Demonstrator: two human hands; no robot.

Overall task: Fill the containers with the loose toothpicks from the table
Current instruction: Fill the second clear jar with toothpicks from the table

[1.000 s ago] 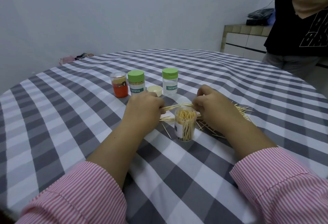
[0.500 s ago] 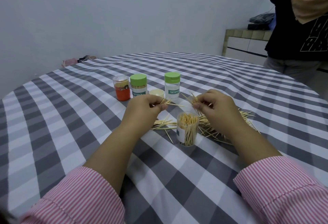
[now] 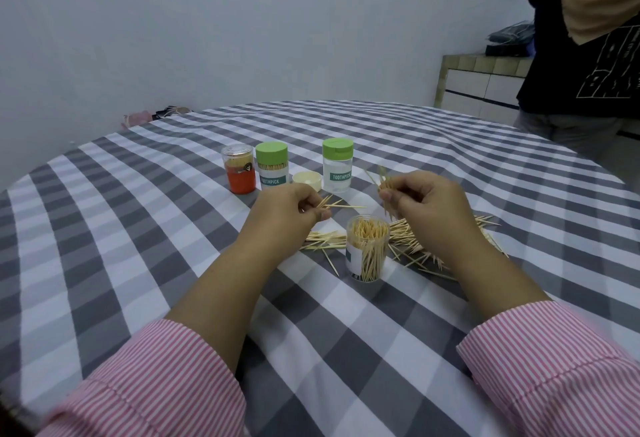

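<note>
Left hand (image 3: 289, 209): raised above the worktop (image 3: 138, 228), fingers curled, pinching a small bundle of picks (image 3: 341, 206) near one end. Tips fan out to the right, roughly level, probably so they can be evened up before going in.

Right hand (image 3: 431, 202): also raised, fingers curled round a second bundle (image 3: 382, 180), held more upright, ends poking above and below the fingers. That angle suits dropping them end-first into a jar.

Open jar (image 3: 367, 249): stands upright on the worktop just below and between both hands, clear-walled, already packed with picks nearly to the rim. Placed centrally so either hand can feed it with little travel. Room left looks tight; judged close to full.

Loose picks: main pile (image 3: 419, 246) lies right of the jar, under and behind the right wrist; a smaller scatter (image 3: 323, 240) lies left of it. A good many remain, so the task looks partway through.

Back row, beyond the hands: orange jar (image 3: 239, 169) with clear lid, then a green-capped jar (image 3: 272, 166) showing picks inside, a loose pale cap (image 3: 307, 178) lying open-side up, likely the open jar's, and a second green-capped jar (image 3: 337, 165) that looks empty. Parked out of the working zone.

Far right: another person (image 3: 585, 55) standing beside the worktop.
</note>
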